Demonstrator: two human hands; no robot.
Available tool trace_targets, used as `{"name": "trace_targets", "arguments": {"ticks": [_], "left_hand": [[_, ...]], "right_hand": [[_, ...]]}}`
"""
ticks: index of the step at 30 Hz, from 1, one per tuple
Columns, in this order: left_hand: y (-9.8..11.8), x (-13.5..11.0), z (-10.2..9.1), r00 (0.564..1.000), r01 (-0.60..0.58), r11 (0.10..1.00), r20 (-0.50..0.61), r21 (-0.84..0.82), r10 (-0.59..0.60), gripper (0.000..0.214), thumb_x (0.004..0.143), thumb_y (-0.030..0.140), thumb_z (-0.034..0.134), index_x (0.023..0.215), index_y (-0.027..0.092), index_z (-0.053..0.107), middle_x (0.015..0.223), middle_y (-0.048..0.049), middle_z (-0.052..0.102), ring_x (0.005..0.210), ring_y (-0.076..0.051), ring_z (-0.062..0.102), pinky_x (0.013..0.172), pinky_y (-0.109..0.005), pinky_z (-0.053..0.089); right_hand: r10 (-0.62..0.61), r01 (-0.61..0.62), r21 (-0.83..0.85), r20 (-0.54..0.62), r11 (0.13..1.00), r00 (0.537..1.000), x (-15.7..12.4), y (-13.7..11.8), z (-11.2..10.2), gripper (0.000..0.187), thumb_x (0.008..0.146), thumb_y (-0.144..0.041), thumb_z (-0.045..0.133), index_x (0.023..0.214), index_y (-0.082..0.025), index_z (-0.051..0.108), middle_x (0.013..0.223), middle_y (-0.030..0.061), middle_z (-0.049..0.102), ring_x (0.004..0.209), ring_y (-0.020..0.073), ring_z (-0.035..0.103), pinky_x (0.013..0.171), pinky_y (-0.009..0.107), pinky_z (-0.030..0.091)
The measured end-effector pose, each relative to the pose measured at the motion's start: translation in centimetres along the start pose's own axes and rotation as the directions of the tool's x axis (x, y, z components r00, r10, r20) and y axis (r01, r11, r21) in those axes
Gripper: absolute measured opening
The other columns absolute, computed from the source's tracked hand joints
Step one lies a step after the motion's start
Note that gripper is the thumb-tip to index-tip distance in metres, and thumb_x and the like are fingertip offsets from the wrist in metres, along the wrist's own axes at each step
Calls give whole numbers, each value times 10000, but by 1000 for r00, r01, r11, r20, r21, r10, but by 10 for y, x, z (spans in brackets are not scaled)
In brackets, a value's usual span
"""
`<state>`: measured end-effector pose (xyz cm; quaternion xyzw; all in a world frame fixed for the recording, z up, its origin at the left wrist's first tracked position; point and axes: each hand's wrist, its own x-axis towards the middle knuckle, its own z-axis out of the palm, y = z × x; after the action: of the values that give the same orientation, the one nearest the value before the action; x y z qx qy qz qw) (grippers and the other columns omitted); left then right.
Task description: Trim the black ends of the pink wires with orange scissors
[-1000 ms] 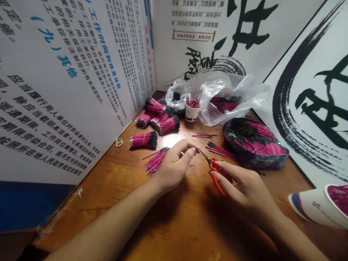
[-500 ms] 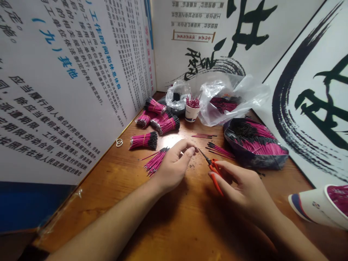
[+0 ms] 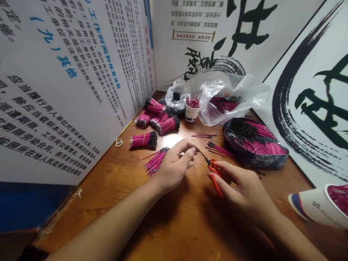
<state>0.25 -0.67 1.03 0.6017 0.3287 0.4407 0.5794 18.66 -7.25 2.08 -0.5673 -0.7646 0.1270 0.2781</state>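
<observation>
My left hand [image 3: 174, 166] is closed in a pinch above the table, its thumb and forefinger pressed together. What they pinch is too small and too hidden to name. In my right hand [image 3: 241, 188] are small scissors [image 3: 208, 162] with orange handles and thin dark blades. The blade tips reach to the left fingertips; whether they touch cannot be told. A loose bunch of pink wires [image 3: 155, 161] with dark ends lies just left of my left hand, partly covered by it. Small dark bits [image 3: 191, 166] are scattered on the tabletop below the blades.
Rubber-banded bundles of pink wires [image 3: 143, 140] lie at the back left, near white rubber bands [image 3: 119, 143]. A paper cup [image 3: 191, 115] of wires stands behind. To the right are a dark bag [image 3: 261, 159] full of wires, a clear plastic bag [image 3: 209, 116] and a tilted paper cup [image 3: 307, 206].
The scissor tips have shifted very slightly left, closer to my left fingertips. Both hands otherwise keep almost the same place.
</observation>
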Motion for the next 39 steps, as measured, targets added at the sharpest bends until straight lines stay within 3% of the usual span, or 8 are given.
{"name": "trace_targets", "arguments": {"ticks": [16, 25, 39], "left_hand": [[-1, -1, 0, 1000, -1, 1000, 5, 27, 1, 130, 940, 234, 492, 905, 150, 584, 817, 1, 538, 704, -91, 483, 616, -204, 419], [1, -1, 0, 999, -40, 997, 10, 68, 40, 143, 948, 211, 466, 884, 158, 583, 824, -1, 544, 735, -108, 475, 674, -244, 390], [3, -1, 1, 999, -40, 993, -1, 112, 40, 155, 948, 222, 454, 871, 159, 574, 794, 4, 527, 737, -114, 463, 696, -246, 382]], "right_hand": [[-32, 31, 46, 16, 998, 999, -3, 7, 0, 198, 954, -306, 516, 944, -186, 673, 797, 8, 720, 662, 130, 647, 608, 206, 444], [29, -29, 13, -3, 999, 1000, 0, 2, -1, 196, 928, -343, 533, 884, -189, 647, 621, -31, 604, 526, 116, 536, 518, 213, 400], [-8, 8, 19, -22, 1000, 1000, 0, 2, 0, 191, 914, -316, 553, 928, -171, 678, 619, -28, 617, 515, 108, 532, 516, 204, 408]]}}
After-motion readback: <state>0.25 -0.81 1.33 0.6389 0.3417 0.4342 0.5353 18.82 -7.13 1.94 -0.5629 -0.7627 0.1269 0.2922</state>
